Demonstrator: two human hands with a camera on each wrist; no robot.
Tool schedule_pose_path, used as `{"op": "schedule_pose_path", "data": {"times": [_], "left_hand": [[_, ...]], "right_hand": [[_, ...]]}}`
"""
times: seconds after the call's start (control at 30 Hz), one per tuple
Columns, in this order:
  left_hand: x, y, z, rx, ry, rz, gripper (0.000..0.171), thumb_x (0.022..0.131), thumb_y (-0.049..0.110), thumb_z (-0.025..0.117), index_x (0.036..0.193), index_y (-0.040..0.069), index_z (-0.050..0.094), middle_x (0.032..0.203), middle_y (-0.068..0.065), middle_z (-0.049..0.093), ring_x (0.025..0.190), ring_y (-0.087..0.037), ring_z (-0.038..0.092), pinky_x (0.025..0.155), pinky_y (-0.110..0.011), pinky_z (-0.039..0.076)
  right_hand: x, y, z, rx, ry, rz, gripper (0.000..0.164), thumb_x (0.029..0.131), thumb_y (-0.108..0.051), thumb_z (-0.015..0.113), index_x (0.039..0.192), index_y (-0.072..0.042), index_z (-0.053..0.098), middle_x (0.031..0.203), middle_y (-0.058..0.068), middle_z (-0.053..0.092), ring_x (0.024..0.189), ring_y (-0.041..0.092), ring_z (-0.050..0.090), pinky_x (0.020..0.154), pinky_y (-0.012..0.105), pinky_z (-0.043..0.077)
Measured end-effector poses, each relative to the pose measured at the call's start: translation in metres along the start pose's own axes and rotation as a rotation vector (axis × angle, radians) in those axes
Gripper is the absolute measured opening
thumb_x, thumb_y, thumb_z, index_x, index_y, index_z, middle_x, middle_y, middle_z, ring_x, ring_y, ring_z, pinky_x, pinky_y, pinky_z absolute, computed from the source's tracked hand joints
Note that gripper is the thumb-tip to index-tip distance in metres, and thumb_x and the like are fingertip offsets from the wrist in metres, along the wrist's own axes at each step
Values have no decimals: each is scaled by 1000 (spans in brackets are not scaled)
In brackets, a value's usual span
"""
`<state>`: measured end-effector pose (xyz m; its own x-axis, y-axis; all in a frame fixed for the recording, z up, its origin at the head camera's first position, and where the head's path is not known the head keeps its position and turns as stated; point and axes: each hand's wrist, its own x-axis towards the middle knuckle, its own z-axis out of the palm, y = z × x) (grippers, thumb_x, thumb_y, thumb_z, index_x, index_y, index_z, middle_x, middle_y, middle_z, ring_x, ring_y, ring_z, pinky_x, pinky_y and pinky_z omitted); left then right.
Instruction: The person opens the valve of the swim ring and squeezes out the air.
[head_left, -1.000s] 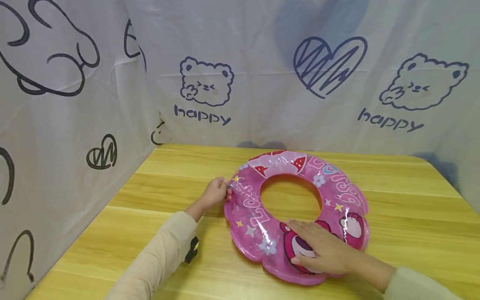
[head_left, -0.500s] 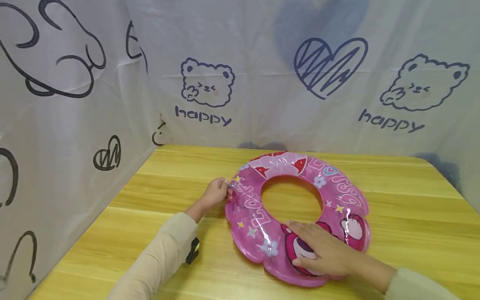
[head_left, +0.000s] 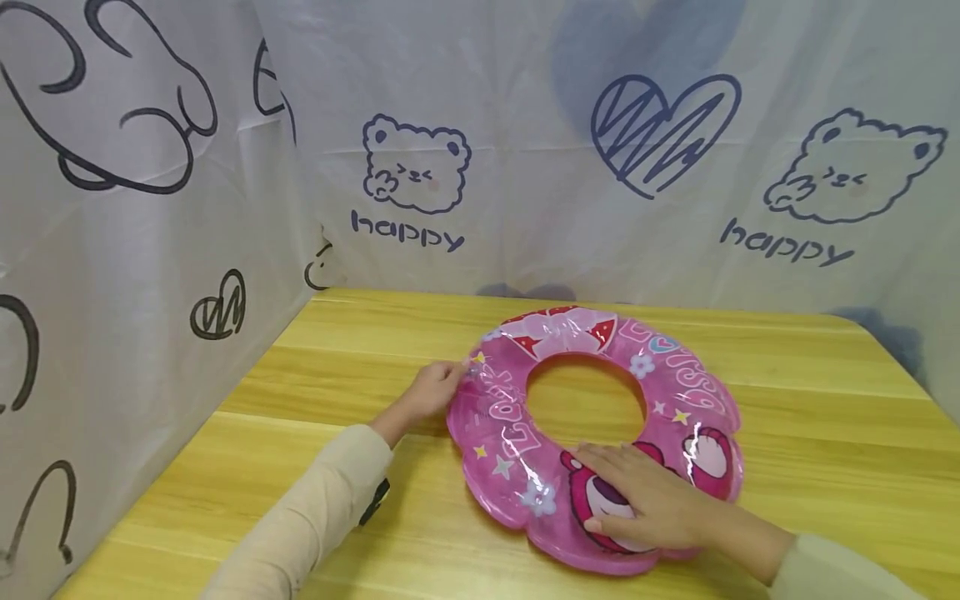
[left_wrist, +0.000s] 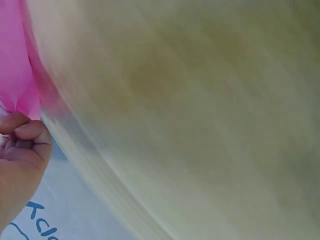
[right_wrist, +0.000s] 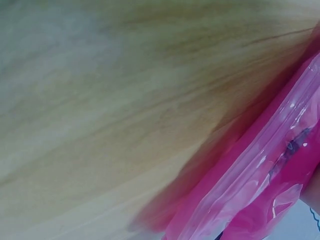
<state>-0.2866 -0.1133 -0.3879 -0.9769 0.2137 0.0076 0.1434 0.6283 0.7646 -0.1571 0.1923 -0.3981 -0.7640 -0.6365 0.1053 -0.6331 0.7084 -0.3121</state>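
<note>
A pink inflatable swim ring (head_left: 495,483) lies flat on the wooden table, printed with a bear, flowers, stars and letters. At its left edge my left hand (head_left: 429,392) pinches the pink vinyl between thumb and curled fingers. The left wrist view shows that hand (left_wrist: 22,150) from the side, with the pink vinyl (left_wrist: 17,65) creased at the fingertips. My right hand (head_left: 648,496) rests with straight fingers on the near part of the ring, covering part of the bear print. Only the ring's shiny side (right_wrist: 250,170) and a sliver of hand show in the right wrist view.
The yellow wood-grain table (head_left: 300,467) carries the ring. A white cloth (head_left: 517,192) printed with bears, hearts and "happy" hangs behind it and along the left side. A black band (head_left: 375,500) shows beneath the left sleeve.
My left fingers have shifted slightly at the ring's edge, and a clear valve seen beside them earlier is now mostly covered. The left wrist has turned a little. My right hand stays in place.
</note>
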Motion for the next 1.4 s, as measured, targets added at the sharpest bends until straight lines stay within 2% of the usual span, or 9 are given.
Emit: {"op": "schedule_pose_path", "data": {"times": [0.1,0.27,0.33,0.5,0.7,1.03,1.27,1.4], "left_hand": [[0,3,0,16,-22,3,52,98,42,38,108,-2,65,92,-13,66,76,-18,58,66,-26,50],[2,11,1,1,-61,-6,51,96,46,43,87,1,64,70,-5,58,60,-13,51,53,-22,45],[2,14,1,-5,-51,-9,51,96,46,42,80,2,62,66,-4,54,57,-12,49,51,-21,43],[3,15,3,-40,9,-25,50,99,40,38,78,1,61,65,-3,51,59,-12,47,53,-21,42],[6,15,3,-133,51,-26,43,100,30,35,63,10,46,59,1,42,55,-11,40,51,-20,38],[9,15,5,-308,66,-93,43,101,27,35,60,13,42,52,5,39,46,-6,35,45,-17,32],[9,17,8,-359,75,-135,44,101,24,32,60,13,42,53,4,41,46,-7,36,46,-17,33],[10,17,10,-375,70,-136,44,102,22,29,60,12,42,53,4,41,46,-7,36,45,-17,33]], "right_hand": [[-1,0,-1,-19,11,-25,69,87,-57,51,142,-17,37,139,5,47,129,28,44,107,54,31],[-1,0,-2,-41,29,-50,68,88,-55,51,140,-15,39,138,5,48,128,27,45,106,54,32],[-1,1,-1,-44,36,-53,68,87,-55,52,140,-14,40,138,5,49,128,28,45,106,54,32],[-2,1,0,-48,43,-50,68,87,-55,53,140,-14,39,138,6,49,127,29,46,105,54,33],[-4,0,0,-54,49,-40,70,87,-54,53,141,-12,38,138,8,48,128,32,45,106,54,31],[-4,0,1,-37,20,-21,71,89,-54,49,145,-16,30,143,7,43,131,32,40,108,52,25],[-4,1,2,-47,34,-28,72,89,-55,50,146,-16,29,144,7,42,132,31,39,108,49,22],[-4,2,4,-50,38,-29,72,89,-55,50,146,-17,29,144,6,42,132,31,39,109,46,21]]}}
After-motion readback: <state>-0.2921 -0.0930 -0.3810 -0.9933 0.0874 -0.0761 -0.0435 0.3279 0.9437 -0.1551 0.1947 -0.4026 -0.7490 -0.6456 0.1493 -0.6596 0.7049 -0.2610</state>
